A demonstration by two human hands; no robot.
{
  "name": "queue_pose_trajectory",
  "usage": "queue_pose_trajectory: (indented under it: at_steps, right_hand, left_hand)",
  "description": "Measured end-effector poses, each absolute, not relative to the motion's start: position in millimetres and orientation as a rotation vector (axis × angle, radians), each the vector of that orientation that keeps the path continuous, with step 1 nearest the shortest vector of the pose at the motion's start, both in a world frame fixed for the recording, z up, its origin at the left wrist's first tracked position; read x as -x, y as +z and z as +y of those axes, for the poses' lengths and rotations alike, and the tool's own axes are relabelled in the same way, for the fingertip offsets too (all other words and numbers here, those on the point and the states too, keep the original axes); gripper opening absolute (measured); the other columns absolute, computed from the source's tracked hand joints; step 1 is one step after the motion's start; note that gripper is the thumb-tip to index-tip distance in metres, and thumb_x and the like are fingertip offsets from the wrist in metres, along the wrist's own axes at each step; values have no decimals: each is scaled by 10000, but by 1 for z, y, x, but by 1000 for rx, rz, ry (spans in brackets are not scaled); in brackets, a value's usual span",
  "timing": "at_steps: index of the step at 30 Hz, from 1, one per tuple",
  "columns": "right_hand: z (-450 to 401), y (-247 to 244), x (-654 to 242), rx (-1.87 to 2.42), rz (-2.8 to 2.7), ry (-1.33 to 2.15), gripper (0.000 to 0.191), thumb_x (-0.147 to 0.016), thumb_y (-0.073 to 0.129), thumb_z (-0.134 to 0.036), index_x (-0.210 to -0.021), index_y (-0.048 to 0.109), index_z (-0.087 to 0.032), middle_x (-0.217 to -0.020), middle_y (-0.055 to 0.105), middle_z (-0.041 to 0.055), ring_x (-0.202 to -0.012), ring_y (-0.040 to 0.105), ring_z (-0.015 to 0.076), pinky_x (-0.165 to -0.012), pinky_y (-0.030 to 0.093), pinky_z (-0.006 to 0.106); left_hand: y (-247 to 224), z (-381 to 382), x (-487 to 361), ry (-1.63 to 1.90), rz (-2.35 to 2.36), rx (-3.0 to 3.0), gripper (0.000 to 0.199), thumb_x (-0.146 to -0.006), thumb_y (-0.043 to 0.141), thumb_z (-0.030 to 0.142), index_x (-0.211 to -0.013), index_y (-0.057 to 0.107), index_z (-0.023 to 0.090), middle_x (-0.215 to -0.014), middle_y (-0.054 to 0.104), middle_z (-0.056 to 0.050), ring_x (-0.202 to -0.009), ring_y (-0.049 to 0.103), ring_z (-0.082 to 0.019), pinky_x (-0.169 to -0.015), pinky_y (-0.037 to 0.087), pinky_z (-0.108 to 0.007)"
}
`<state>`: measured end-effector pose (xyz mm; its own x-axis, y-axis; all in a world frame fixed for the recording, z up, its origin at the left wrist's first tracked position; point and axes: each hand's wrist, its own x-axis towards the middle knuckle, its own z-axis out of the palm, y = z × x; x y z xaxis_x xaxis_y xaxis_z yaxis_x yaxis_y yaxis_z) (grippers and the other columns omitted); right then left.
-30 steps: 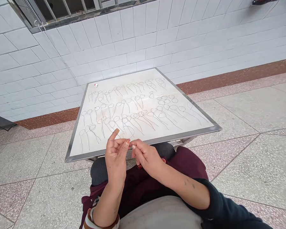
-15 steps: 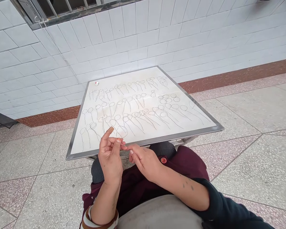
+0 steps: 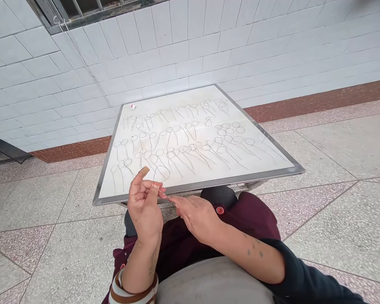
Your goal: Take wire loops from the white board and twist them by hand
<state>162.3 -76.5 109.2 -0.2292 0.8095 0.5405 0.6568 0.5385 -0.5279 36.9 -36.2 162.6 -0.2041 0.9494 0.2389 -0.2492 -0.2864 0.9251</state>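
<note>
Over the near edge of a white table [image 3: 177,101], my left hand [image 3: 146,207] pinches a thin wire loop between thumb and fingers, its index finger raised with tape at the tip. My right hand [image 3: 198,215] is closed on the wire's other end, just right of the left fingertips. The loop [image 3: 161,172] stands out above my left fingers, against the table top. Rows of looped thin wires [image 3: 223,150] with long tails lie across the white surface.
A small white and red object [image 3: 133,107] sits at the table's far left corner. Behind the table rises a white tiled wall [image 3: 177,55] with a barred window at upper left. Speckled floor tiles [image 3: 85,253] surround the table.
The view has shifted slightly, so the table appears a little further right and higher. My right hand has turned slightly, with its fingers straighter along the wire. Both hands keep their grip.
</note>
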Motion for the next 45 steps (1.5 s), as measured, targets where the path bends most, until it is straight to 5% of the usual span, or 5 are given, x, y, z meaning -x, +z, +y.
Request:
queue_pose_trajectory:
  at_steps: [10,17,26,35,45]
  right_hand:
    - [-87,97,-183,1196,-2068,370,334,-914,361,-85,-1143,592,-158,-753,705,46,-646,629,176,-642,496,316]
    - [-76,128,-197,1246,-1618,939,286,-1007,373,-332,-1067,632,-225,-852,701,11,-792,629,144,-734,488,268]
    - [-74,147,-174,995,-1521,1323,246,-962,481,-341,-961,664,-178,-576,597,-39,-595,541,109,-677,438,239]
    - [-75,139,-168,1006,-1492,1276,169,-929,525,-322,-846,597,-193,-576,545,-53,-552,476,95,-591,387,217]
    - [-82,117,-159,1010,-1533,1075,252,-994,429,-361,-871,587,-208,-540,489,-64,-524,495,101,-622,442,233]
  left_hand:
    - [171,-31,-24,1764,978,-1064,433,-782,720,159,-1203,637,212,-671,596,42,-609,588,-92,-635,514,-224]
    - [182,-31,-20,1657,891,-1045,458,-761,749,174,-1205,642,212,-686,591,32,-615,578,-90,-594,497,-206]
    - [177,-37,-30,1528,891,-1052,460,-793,725,204,-1239,620,243,-700,581,32,-626,560,-92,-617,490,-211]
    - [170,-40,-37,1577,888,-1079,441,-799,724,221,-1228,626,248,-677,582,49,-589,551,-82,-720,508,-251]
    - [167,-47,-41,1605,922,-1110,419,-827,688,197,-1236,610,247,-674,590,45,-593,555,-86,-672,500,-233]
